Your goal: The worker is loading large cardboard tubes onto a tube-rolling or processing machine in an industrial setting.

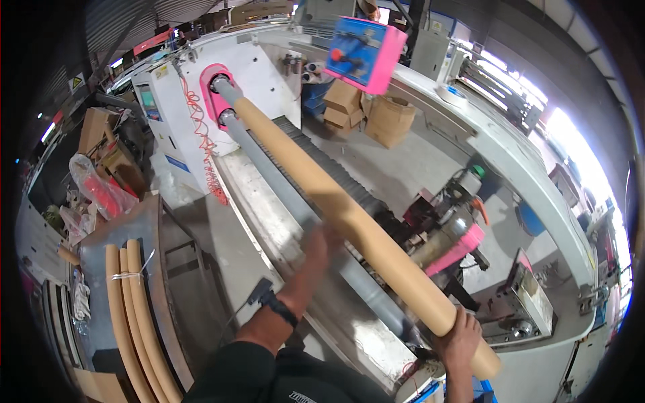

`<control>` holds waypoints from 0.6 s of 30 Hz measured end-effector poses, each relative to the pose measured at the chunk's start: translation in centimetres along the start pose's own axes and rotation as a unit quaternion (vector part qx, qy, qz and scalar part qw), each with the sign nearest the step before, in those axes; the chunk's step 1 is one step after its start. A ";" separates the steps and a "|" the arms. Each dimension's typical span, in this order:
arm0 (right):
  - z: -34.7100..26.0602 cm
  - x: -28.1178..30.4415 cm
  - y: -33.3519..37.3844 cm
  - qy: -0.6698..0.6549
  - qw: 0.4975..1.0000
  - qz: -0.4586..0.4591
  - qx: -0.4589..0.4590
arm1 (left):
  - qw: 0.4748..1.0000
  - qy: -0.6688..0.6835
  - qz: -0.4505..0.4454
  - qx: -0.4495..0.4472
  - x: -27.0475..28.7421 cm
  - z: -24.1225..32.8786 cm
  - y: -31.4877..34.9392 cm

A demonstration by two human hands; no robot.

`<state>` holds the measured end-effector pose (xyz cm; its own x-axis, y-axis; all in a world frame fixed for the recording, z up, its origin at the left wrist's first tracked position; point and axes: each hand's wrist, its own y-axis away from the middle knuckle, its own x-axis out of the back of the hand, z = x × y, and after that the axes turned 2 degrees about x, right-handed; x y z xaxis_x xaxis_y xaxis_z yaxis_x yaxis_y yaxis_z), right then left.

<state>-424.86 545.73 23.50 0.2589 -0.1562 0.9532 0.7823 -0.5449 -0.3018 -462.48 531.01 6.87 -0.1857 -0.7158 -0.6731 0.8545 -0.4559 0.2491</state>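
Lying along a grey machine shaft (295, 201), a long tan cardboard tube (349, 218) is held | right hand (459, 339) wrapped near its end | left hand (321, 243) blurred mid-length, grip unclear | judged light, stiff, crushable, best gripped two-handed.

A factory workshop: a big white machine (201, 87), stacked cardboard boxes (376, 114) and bundled cardboard tubes (131, 316).

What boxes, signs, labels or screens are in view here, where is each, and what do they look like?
Cardboard boxes: brown, stacked on the floor behind the machine.
Control panel: pink-edged blue box hanging at top centre.
Screen: small bluish rectangle on the white machine's left end.
Warning sign: yellow triangle on white, far upper left.
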 end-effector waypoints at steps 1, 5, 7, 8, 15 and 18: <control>-3.5 -0.1 -2.2 -0.001 1.000 0.001 0.014 | 0.998 -0.039 -0.013 0.047 3.1 -0.7 1.4; -13.4 -2.1 -10.3 -0.013 0.995 -0.063 0.070 | 0.987 -0.139 0.042 0.075 12.3 -1.5 9.1; -18.2 -3.4 -13.9 -0.011 0.992 -0.077 0.097 | 0.975 -0.182 0.061 0.111 18.4 -1.6 11.7; -20.4 -4.1 -15.8 -0.025 0.992 -0.084 0.096 | 0.968 -0.213 0.074 0.109 20.1 -0.7 13.4; -28.6 -8.5 -23.6 0.007 0.986 -0.061 0.155 | 0.925 -0.171 0.334 0.055 29.6 2.0 25.5; -29.2 -10.0 -24.1 0.011 0.977 -0.086 0.193 | 0.915 -0.096 0.392 -0.001 32.9 0.6 33.2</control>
<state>-462.85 536.40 21.78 0.0955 -0.1089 0.9895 0.9698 -0.2138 -0.1171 -440.49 492.02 -6.61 0.4029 -0.9023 -0.1531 0.7629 0.2387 0.6009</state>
